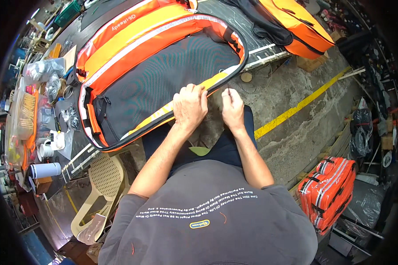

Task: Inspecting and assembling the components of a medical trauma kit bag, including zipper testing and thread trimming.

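A large orange bag (119, 70) with yellow and silvery bands lies opened out on the table, its dark mesh-like inner panel (163, 73) facing up. Its near rim, edged with black zipper tape, hangs at the table's front edge. My left hand (190, 106) is closed over this rim, fingers curled on the yellow band. Just right of it, beyond the rim, my right hand (233, 108) is closed in a pinch. Something thin and dark seems to show at its fingertips, too small to name. A fine light thread may lie on the rim nearby.
Another orange and black bag (303, 28) lies at the table's right end. Clear plastic boxes (26, 112), a white cylinder (46, 170) and small supplies crowd the left side. A beige plastic chair (104, 176) stands below left. A red bag (327, 190) rests at lower right.
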A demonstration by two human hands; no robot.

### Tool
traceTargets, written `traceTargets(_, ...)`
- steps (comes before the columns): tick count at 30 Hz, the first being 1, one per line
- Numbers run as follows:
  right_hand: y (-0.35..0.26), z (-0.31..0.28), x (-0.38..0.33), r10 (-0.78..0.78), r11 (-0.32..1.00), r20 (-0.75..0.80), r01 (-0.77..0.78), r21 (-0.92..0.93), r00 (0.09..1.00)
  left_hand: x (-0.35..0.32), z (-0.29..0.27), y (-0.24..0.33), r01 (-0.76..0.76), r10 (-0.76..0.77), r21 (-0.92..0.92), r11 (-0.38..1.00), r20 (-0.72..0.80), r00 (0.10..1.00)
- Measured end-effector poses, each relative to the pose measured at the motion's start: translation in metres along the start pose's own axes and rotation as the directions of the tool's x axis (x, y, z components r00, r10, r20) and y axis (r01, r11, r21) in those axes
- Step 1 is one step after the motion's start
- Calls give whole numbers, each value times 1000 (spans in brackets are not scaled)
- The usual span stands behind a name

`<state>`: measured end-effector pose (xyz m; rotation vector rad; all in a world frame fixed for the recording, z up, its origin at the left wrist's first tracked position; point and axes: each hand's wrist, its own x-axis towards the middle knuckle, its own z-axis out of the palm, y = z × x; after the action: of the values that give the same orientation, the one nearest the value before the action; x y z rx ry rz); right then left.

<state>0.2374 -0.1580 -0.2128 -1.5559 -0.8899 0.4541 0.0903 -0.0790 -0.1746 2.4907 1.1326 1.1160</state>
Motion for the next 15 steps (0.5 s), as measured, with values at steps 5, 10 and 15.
traceTargets(5, 18, -30, 6, 113, 975, -31, -105, 194, 993, -7, 4, -5, -79, 70, 93, 993, 99, 993)
traceTargets(10, 13, -55, 44, 16, 998, -231, -2, 61, 973, -19, -16, 9, -97, 100, -30, 995, 147, 984)
traceTargets(15, 12, -77, 98, 183, 975, -212, -204, -83, 960, -42, -46, 13, -38, 55, -93, 995, 191, 980)
